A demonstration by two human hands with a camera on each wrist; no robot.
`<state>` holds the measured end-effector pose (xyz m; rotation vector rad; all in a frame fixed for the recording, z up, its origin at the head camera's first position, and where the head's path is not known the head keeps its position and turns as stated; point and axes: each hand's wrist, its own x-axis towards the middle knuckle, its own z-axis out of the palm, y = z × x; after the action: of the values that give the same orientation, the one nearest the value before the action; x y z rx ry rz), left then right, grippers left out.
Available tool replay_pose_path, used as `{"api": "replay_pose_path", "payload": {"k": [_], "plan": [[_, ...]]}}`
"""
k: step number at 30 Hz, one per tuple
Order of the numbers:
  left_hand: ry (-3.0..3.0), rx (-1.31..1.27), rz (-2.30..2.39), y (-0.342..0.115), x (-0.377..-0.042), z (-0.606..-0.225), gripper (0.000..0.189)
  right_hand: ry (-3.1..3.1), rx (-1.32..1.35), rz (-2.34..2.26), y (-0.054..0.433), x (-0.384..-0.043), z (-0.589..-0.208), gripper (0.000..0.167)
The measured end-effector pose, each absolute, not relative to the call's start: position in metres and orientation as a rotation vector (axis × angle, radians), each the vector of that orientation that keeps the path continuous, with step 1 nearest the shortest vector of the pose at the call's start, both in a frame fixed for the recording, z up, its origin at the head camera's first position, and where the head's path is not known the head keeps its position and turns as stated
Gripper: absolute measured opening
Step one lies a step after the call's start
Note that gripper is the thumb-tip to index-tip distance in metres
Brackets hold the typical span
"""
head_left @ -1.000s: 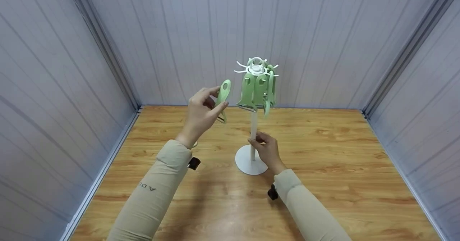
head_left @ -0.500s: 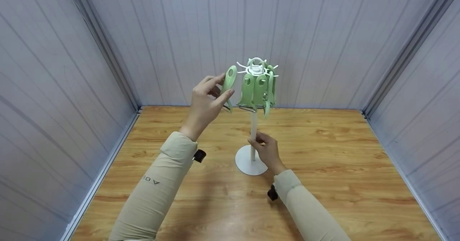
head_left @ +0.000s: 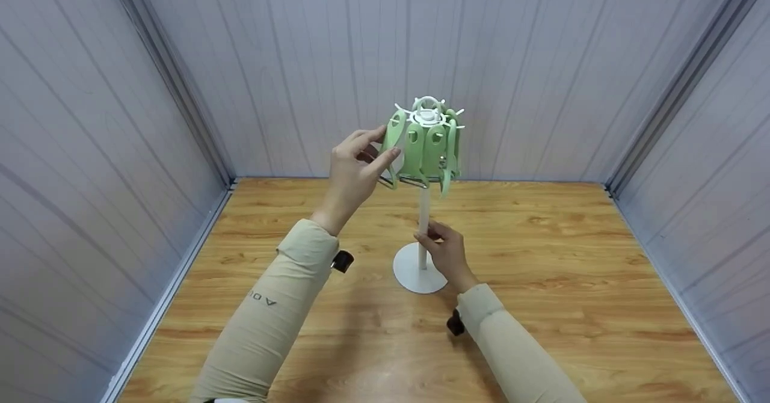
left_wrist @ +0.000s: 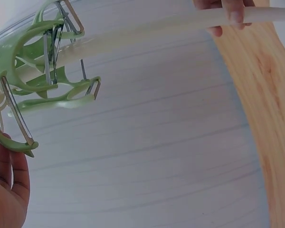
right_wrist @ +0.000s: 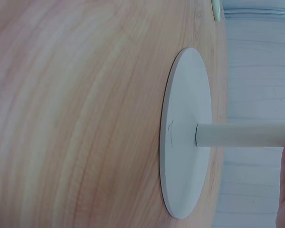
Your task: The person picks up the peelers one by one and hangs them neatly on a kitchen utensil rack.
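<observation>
A green peeler (head_left: 393, 133) is pinched between the thumb and fingers of my left hand (head_left: 355, 165), at the left side of a white stand's hook ring (head_left: 428, 118). One white hook shows at the hole in its handle; whether the hook bears its weight I cannot tell. Several more green peelers (head_left: 434, 150) hang from the ring, their metal blades (left_wrist: 52, 54) low down. My right hand (head_left: 444, 248) grips the stand's white pole (head_left: 425, 210) above the round base (head_left: 415, 276). In the right wrist view only part of that hand shows, beside the pole.
The base stands on a wood-grain table (head_left: 541, 283), with pale panel walls (head_left: 301, 60) at the back and sides. At the top of the right wrist view a pale green thing (right_wrist: 216, 9) lies on the table, mostly cut off.
My left hand has carried the peeler up and to the right, from apart from the stand to a hook on its left side. The right hand has stayed on the pole.
</observation>
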<state>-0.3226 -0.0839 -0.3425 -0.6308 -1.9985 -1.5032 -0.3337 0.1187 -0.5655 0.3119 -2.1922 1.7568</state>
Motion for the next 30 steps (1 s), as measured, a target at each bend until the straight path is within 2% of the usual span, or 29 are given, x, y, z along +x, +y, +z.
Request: {"api": "replay_pose_path", "payload": {"k": [15,30], "plan": [[-2.014,-0.67,-1.536,-0.069,-0.318,-0.354,0.043,-2.19,0.316,1.822,0.116,-0.331,-0.561,0.029],[-1.965,-0.697,-1.645,-0.056,-0.315,-0.361,0.046,-2.158,0.35,1.811,0.117,-0.332,-0.564,0.021]]}}
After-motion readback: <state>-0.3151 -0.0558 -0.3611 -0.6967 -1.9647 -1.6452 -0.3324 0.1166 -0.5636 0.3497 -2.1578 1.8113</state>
